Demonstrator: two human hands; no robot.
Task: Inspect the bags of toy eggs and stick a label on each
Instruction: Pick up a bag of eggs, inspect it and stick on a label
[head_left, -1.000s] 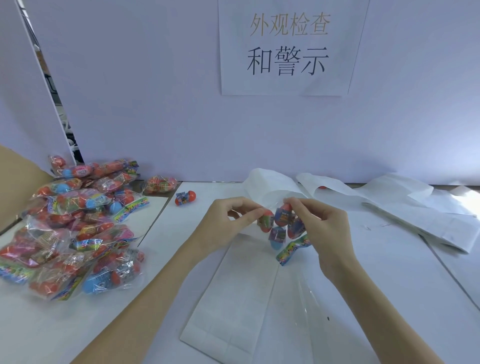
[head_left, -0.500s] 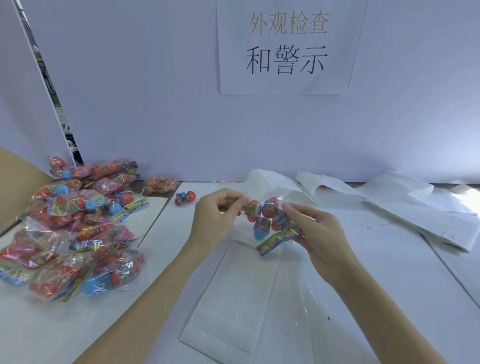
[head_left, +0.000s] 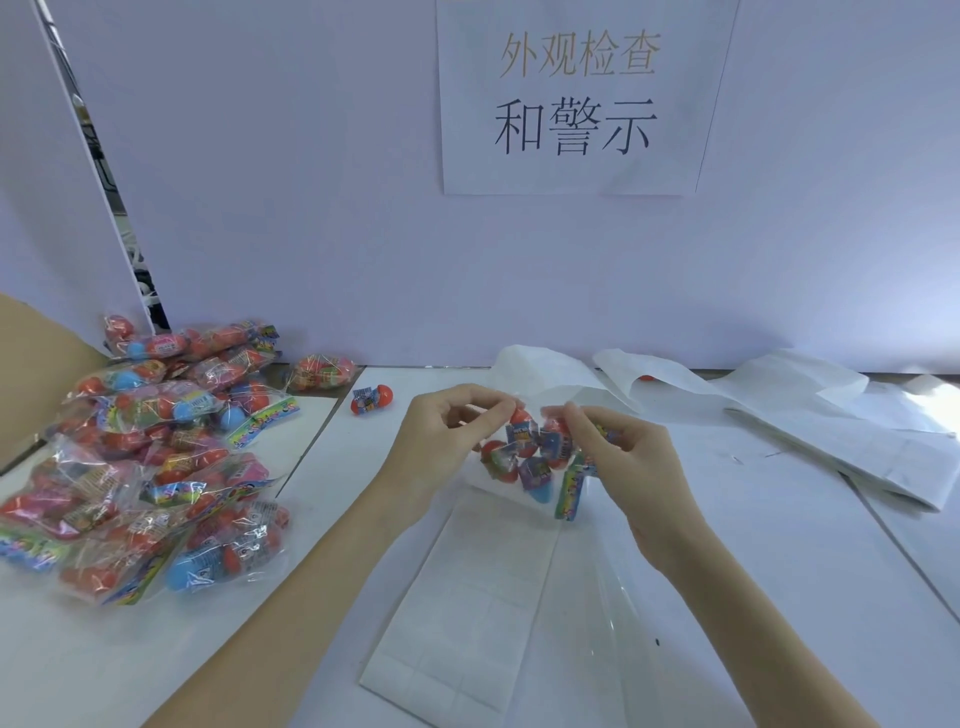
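over the last second the bag of toy eggs (head_left: 535, 460) has turned between the hands: its coloured header strip, half a second ago slanting out toward the left, now hangs downward under the right hand (head_left: 626, 457). the left hand (head_left: 447, 436) pinches it from a higher spot, and both hands sit slightly farther from the person.

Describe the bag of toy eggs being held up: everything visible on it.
The clear plastic bag of toy eggs is held above the white table, over a white sheet of labels. It holds several small eggs, mostly red, at least one blue at the bottom, each with a printed wrap band. A colourful printed header strip hangs down at its right edge. The left hand pinches its upper left and the right hand its upper right. No label is visible on it.
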